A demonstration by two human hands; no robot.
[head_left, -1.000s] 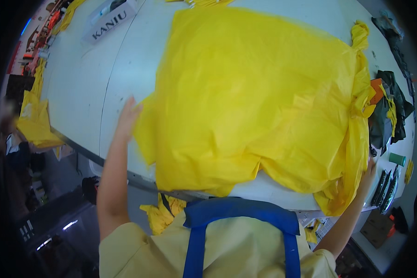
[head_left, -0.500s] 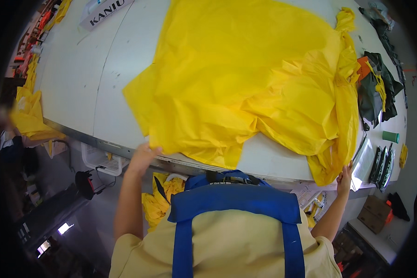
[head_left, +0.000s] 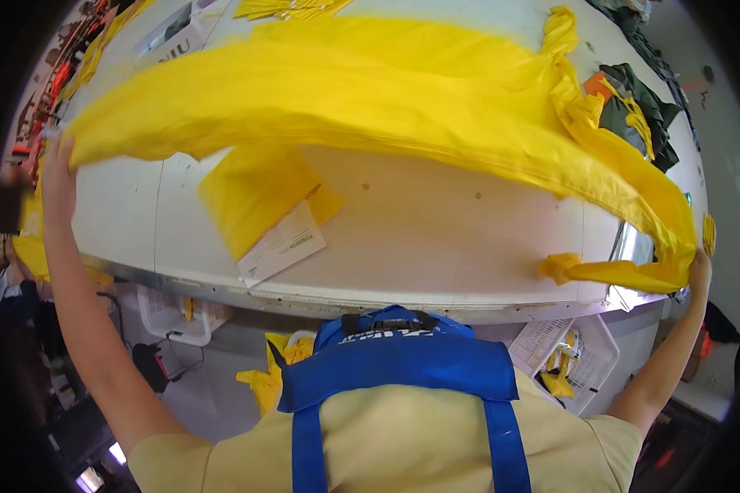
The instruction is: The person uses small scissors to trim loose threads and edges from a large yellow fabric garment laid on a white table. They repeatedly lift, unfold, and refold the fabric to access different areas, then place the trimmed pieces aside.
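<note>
A large sheet of thin yellow waterproof fabric (head_left: 370, 103) is stretched in a wide arc above the white table, blurred by motion along its far side. Its left end is gripped in my left hand (head_left: 59, 181), raised far out to the left. At the right, my right hand (head_left: 700, 267) grips the other end, where the fabric bunches and a strip hangs back toward the middle. Beneath the sheet lies a folded yellow piece (head_left: 259, 193) with a white printed card (head_left: 284, 246) on its near side. The fingertips of both hands are partly hidden.
Dark green fabric (head_left: 645, 115) lies on the table (head_left: 460, 238) at the right. A white box (head_left: 173, 41) and a folded yellow stack (head_left: 292, 8) are at the far side. White baskets (head_left: 185, 320) stand below the table's near edge.
Both hands have moved outward and up, spreading the yellow fabric wide and lifting its near edge off the table. The folded yellow piece and white card have come into view underneath.
</note>
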